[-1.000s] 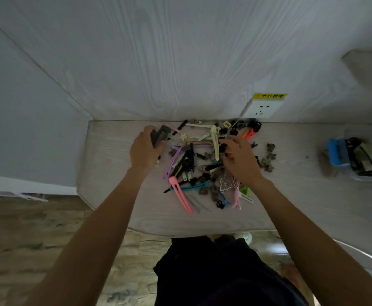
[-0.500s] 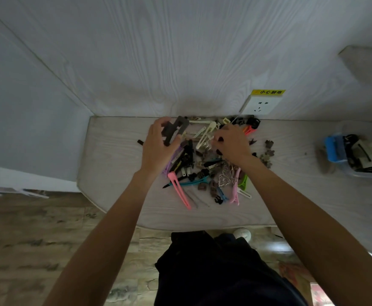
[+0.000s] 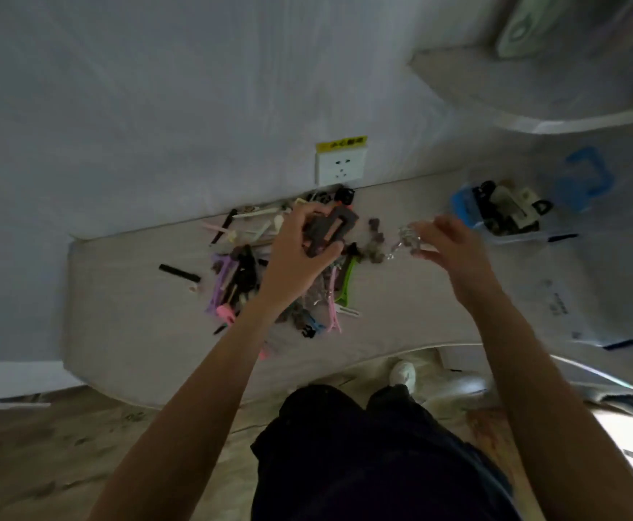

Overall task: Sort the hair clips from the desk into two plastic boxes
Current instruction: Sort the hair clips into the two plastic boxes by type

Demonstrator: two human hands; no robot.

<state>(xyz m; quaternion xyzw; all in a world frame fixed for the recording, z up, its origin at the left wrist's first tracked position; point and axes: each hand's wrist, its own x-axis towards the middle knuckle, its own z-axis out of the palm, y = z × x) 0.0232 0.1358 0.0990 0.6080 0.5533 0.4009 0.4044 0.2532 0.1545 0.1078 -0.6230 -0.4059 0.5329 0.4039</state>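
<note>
A: What is the left hand (image 3: 299, 253) gripping?

B: It is closing its fingers around a big dark grey claw clip (image 3: 328, 231), just above the middle of the frame. The clip's long axis is slanting from lower left to upper right, its upper end pointing toward the wall socket (image 3: 341, 167).

A: And the right hand (image 3: 454, 244)?

B: It is pinching a small silvery clip (image 3: 405, 240) between thumb and fingertips, the other fingers curling loosely. That clip is blurred, so I cannot tell which way it is pointing. It is hanging left of the hand, right of centre.

A: Where are the rest lying?

B: The pile of clips (image 3: 254, 272) is sitting on the pale desk (image 3: 138, 314) under the left hand. A green clip (image 3: 346, 282) is running lower left to upper right; a black bar clip (image 3: 179, 273) is lying apart at the pile's left, slanting from upper left down to the right.

A: And the boxes?

B: A clear box with a blue latch (image 3: 503, 214) is standing at the right, just past the right hand, already holding clips. A blue lid (image 3: 585, 178) is lying beyond it, toward the upper right.
</note>
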